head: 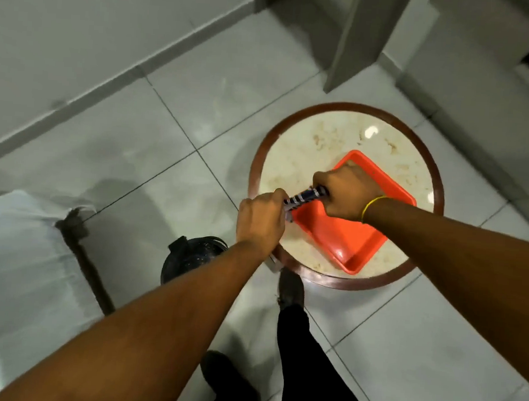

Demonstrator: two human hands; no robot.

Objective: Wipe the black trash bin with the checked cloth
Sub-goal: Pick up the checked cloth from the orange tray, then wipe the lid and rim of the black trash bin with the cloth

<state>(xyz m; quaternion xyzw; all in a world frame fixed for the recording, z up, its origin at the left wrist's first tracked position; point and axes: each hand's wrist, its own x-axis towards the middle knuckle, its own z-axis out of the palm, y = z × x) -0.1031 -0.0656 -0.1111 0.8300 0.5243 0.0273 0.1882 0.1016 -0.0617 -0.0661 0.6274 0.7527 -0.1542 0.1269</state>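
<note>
The checked cloth (305, 197), dark blue with white lines, is twisted into a tight roll. My left hand (260, 220) grips its near end and my right hand (344, 192) grips its far end. Both hands hold it over the near-left corner of an orange tray (347, 242). The black trash bin (191, 258) stands on the floor below my left forearm, which covers part of it.
The orange tray sits on a round table (307, 141) with a pale marble top and a brown rim. A bed with white sheets (15, 253) and a dark wooden edge is at left. My legs and feet (291, 292) stand on the tiled floor by the table.
</note>
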